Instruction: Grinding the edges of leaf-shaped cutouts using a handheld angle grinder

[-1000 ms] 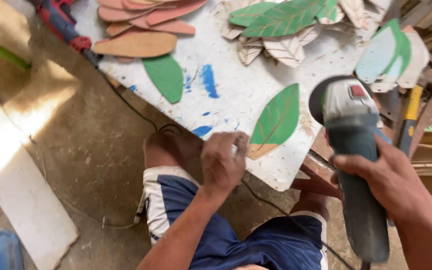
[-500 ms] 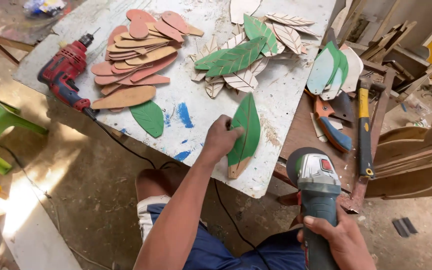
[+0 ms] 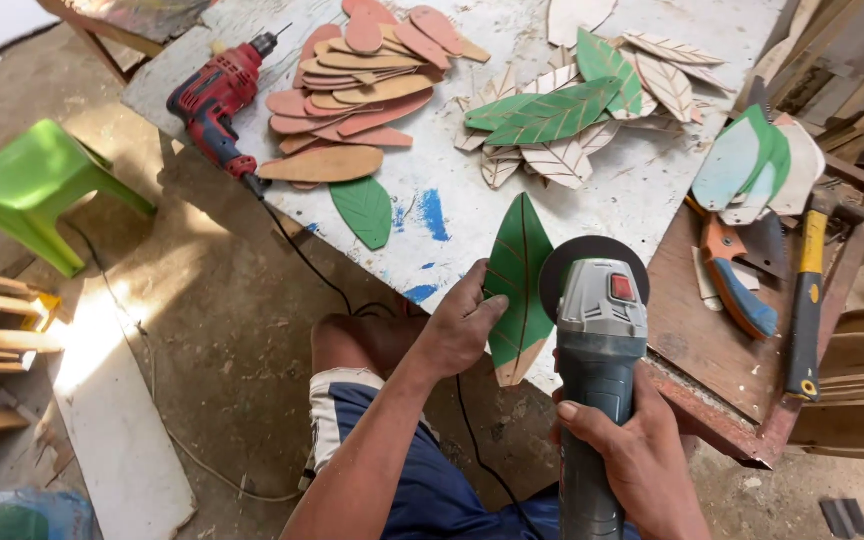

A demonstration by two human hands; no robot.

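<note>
Left hand (image 3: pixel 462 325) presses a green leaf (image 3: pixel 517 280) on the paint-stained tabletop (image 3: pixel 642 190).

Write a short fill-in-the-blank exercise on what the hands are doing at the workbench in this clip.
1. The left hand presses down a leaf-shaped wooden cutout painted ____.
2. The right hand grips a grey angle grinder whose disc sits beside the cutout's ____ edge.
3. The corded drill lying at the far left of the table is ____.
4. The hammer has a ____ and black handle.

Missing words: green; right; red; yellow
</note>
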